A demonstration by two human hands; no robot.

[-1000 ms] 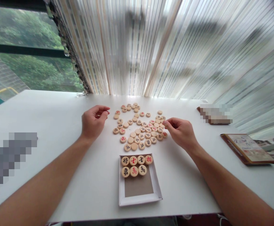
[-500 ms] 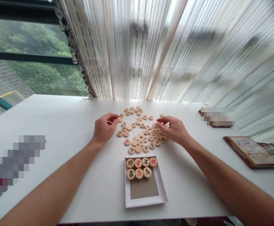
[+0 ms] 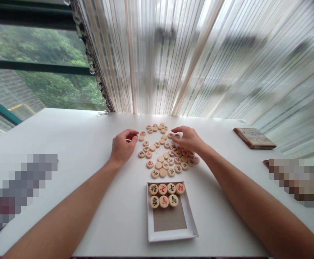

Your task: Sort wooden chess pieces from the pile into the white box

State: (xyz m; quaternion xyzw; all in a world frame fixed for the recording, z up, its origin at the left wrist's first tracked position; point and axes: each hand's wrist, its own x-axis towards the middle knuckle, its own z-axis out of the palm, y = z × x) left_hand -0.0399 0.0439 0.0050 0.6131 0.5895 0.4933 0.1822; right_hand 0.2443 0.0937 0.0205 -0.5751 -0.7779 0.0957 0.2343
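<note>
Round wooden Chinese chess pieces (image 3: 162,172) with red or black characters lie scattered in the middle of the white table, some blank side up. My left hand (image 3: 124,145) hovers at the left edge of the scatter, thumb and forefinger apart, close to two pieces (image 3: 141,138). At the far right of the scatter, my right hand (image 3: 187,138) reaches over the pieces with thumb and forefinger spread. A chess piece (image 3: 176,136) shows between those fingers; whether they touch it I cannot tell. In front, a shallow white box (image 3: 173,235) holds several pieces in two rows, characters up.
A flat brown-edged box (image 3: 254,138) lies at the table's right, with a pixelated object (image 3: 302,181) nearer. Another pixelated long object (image 3: 24,194) lies at the left. Strip curtains (image 3: 157,57) and a window (image 3: 51,86) stand behind the table (image 3: 86,126).
My right hand has moved left and farther away, from the right-hand cluster toward the upper pieces. My left hand stays nearly in place. The whole view has shifted slightly.
</note>
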